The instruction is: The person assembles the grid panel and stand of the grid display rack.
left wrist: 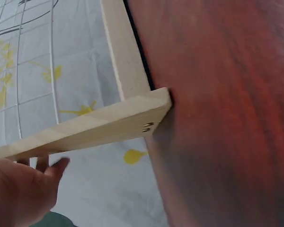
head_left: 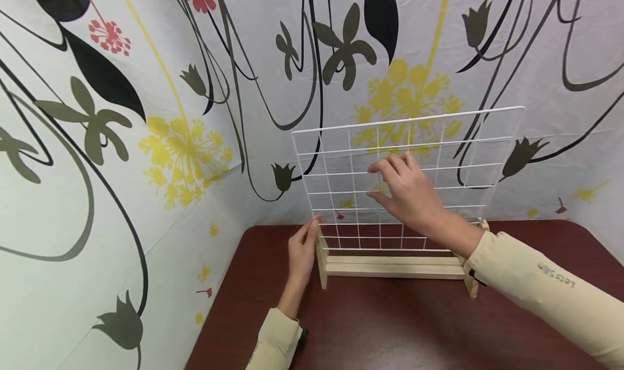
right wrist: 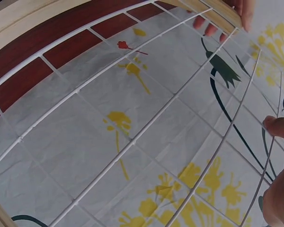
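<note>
A white wire grid panel (head_left: pixel 409 120) stands tilted back in a pale wooden stand, whose lower crossbar (head_left: pixel 395 270) joins two side pieces. My left hand (head_left: pixel 299 251) holds the upper end of the left side piece (head_left: pixel 322 264) with its fingertips. The left wrist view shows that hand (left wrist: pixel 21 189) at the board's edge, with two screw heads (left wrist: pixel 147 126) near the board's foot. In front of the grid, my right hand (head_left: pixel 411 191) has bent fingers and the thumb apart, with nothing between them. The right side piece (head_left: pixel 472 286) is partly hidden by the right forearm.
The stand rests on a dark reddish-brown table (head_left: pixel 380 326) with rounded back corners. Close behind and to the left hangs a white covering (head_left: pixel 263 158) printed with flowers. Both forearms wear cream sleeves (head_left: pixel 546 289).
</note>
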The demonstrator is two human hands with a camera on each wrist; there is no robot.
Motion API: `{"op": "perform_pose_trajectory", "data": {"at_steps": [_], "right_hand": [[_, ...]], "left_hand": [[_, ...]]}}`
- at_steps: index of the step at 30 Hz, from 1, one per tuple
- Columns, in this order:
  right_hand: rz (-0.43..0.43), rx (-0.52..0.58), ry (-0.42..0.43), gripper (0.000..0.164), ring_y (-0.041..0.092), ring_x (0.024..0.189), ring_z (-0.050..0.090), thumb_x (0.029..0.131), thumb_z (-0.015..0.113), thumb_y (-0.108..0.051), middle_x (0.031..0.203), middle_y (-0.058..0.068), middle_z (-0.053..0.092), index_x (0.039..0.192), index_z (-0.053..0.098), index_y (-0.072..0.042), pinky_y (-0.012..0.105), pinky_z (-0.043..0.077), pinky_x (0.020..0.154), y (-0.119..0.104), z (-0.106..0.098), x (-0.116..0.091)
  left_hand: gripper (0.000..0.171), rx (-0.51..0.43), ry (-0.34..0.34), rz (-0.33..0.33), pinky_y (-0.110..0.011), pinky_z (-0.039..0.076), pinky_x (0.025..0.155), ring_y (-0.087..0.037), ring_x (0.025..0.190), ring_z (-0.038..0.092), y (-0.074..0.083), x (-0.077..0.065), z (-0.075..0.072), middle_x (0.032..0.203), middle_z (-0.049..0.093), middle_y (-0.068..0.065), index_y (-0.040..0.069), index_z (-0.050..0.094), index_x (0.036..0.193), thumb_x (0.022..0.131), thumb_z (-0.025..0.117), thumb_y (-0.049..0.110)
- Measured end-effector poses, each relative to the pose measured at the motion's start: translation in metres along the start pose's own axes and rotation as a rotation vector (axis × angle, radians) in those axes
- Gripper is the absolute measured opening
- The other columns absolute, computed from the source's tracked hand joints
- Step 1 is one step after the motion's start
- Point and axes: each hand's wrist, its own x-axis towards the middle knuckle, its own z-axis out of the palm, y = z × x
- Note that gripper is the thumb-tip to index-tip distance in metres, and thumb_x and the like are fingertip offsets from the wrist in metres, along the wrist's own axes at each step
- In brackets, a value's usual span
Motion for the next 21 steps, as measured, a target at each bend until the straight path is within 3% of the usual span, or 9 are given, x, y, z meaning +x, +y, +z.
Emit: {"op": "perform_pose_trajectory", "data": {"at_steps": [5, 11, 16, 21], "right_hand": [[-0.002, -0.003, 0.003, 0.058, 0.035, 0.089, 0.054, 0.071, 0.099, -0.013, 0.096, 0.015, 0.062, 0.116, 0.063, -0.006, 0.051, 0.045, 0.086, 0.001, 0.001, 0.000], [-0.005, -0.004, 0.002, 0.058, 0.037, 0.091, 0.054, 0.071, 0.099, -0.013, 0.096, 0.014, 0.061, 0.116, 0.063, -0.007, 0.052, 0.046, 0.086, 0.001, 0.002, 0.000], [-0.005, -0.003, 0.003, 0.057, 0.037, 0.092, 0.053, 0.072, 0.098, -0.014, 0.096, 0.014, 0.061, 0.116, 0.064, -0.007, 0.051, 0.046, 0.085, 0.001, 0.003, -0.002], [-0.002, -0.009, 0.008, 0.057, 0.037, 0.092, 0.053, 0.072, 0.098, -0.013, 0.098, 0.015, 0.060, 0.117, 0.063, -0.006, 0.052, 0.045, 0.084, 0.003, 0.002, -0.004]], "left_hand": [[0.033, -0.018, 0.030, 0.094, -0.022, 0.051, 0.110, -0.031, 0.132, 0.067, 0.020, 0.014, 0.004, 0.134, 0.074, -0.015, 0.004, 0.068, 0.137, 0.112, 0.055, 0.021], [0.042, -0.204, 0.006, 0.162, -0.052, 0.052, 0.112, -0.039, 0.129, 0.068, 0.077, 0.047, 0.015, 0.132, 0.070, -0.029, -0.007, 0.060, 0.136, 0.116, 0.042, 0.025], [0.049, -0.302, -0.021, 0.137, -0.055, 0.060, 0.098, -0.035, 0.110, 0.077, 0.113, 0.068, 0.026, 0.125, 0.070, -0.032, -0.004, 0.061, 0.135, 0.116, 0.041, 0.036], [0.046, -0.325, 0.016, 0.072, -0.047, 0.065, 0.080, -0.021, 0.086, 0.081, 0.125, 0.076, 0.034, 0.112, 0.074, -0.033, 0.004, 0.071, 0.116, 0.115, 0.044, 0.042]]}}
